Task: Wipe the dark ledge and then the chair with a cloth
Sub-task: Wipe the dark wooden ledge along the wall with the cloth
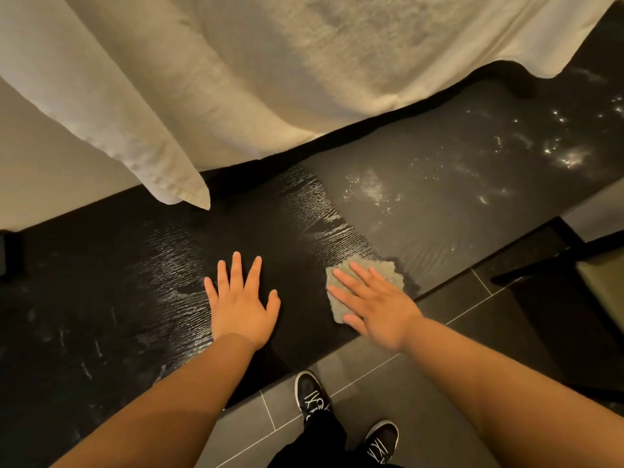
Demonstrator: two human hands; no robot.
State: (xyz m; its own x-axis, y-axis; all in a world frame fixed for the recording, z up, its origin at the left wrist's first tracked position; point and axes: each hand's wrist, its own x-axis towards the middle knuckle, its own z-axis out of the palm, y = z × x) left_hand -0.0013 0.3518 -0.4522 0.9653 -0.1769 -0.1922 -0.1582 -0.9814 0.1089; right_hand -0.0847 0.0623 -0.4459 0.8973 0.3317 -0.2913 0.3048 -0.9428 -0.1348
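The dark ledge (101,282) runs from lower left to upper right, with wet streaks near its middle and a duller dusty stretch to the right. A grey cloth (381,270) lies on it near the front edge. My right hand (374,302) presses flat on the cloth with straight fingers. My left hand (241,302) rests flat on the bare ledge to the cloth's left, fingers spread. The chair (553,261), dark-framed with a pale seat, shows partly at the right edge.
Cream curtains (236,79) hang over the ledge's back edge, one corner dangling at the left. Grey floor tiles (388,373) lie below the ledge, with my two black shoes (312,393) on them.
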